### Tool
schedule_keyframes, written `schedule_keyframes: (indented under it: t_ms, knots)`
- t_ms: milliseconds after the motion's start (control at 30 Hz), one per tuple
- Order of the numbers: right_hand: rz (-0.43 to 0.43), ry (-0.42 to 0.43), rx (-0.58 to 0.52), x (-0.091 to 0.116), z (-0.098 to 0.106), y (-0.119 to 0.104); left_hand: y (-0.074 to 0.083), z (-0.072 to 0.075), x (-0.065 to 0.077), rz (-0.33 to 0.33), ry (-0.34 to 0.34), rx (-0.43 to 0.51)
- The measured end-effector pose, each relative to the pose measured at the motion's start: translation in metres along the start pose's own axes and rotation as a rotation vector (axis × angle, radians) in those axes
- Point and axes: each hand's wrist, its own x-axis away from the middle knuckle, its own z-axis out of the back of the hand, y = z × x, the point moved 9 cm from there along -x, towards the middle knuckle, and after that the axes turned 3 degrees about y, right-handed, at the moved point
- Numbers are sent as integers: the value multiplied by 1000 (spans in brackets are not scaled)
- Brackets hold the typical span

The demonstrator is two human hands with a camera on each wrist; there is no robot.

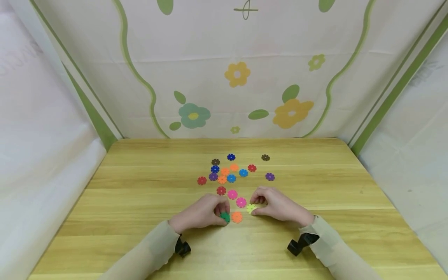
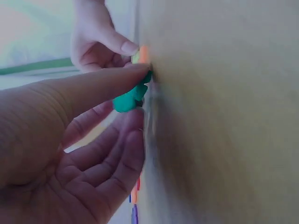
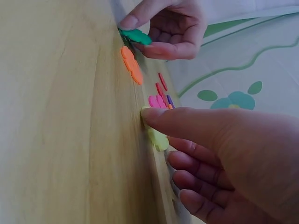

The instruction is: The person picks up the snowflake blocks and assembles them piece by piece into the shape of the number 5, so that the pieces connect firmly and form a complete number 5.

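My left hand (image 1: 206,212) pinches a green notched plastic disc (image 1: 225,217) between thumb and fingers, and the disc tilts up from the table in the left wrist view. Across from it, my right hand (image 1: 276,204) has thumb and fingertips on a yellow-green disc (image 1: 251,209) at the tabletop. Between the two hands lies a flat orange disc (image 1: 237,217). Just beyond are two pink discs, the nearer pink disc (image 1: 241,202) close to the right fingertips. A red disc (image 1: 221,190) lies beyond the left hand.
More flat discs are scattered farther back, among them a light blue disc (image 1: 231,178), a purple disc (image 1: 270,177) and a brown disc (image 1: 265,157). The wooden table (image 1: 140,186) meets a flower-printed cloth (image 1: 210,70) at its back edge.
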Motion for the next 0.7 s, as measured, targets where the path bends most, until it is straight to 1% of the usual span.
schedule_keyframes:
  t_ms: [100, 200, 300, 367, 467, 600, 700]
  knots:
    - [-15, -13, -25, -1, -1, 1, 0, 7, -1, -8, 37, 50]
    - [-39, -34, -81, -2, -1, 1, 0, 21, -3, -12, 113, 84]
    - [-61, -37, -167, -4, 1, 0, -1, 35, -5, -4, 193, 125]
    - [-72, -19, -213, -7, 3, 1, -2, 42, -7, 0, 238, 156]
    - [-73, 24, -265, -12, 11, 2, -5, 50, -10, 14, 288, 197]
    - [-75, 84, -328, -19, 21, 4, -6, 57, -13, 16, 338, 229]
    - [-106, 125, -369, -23, 27, 7, -5, 59, -16, 0, 367, 253]
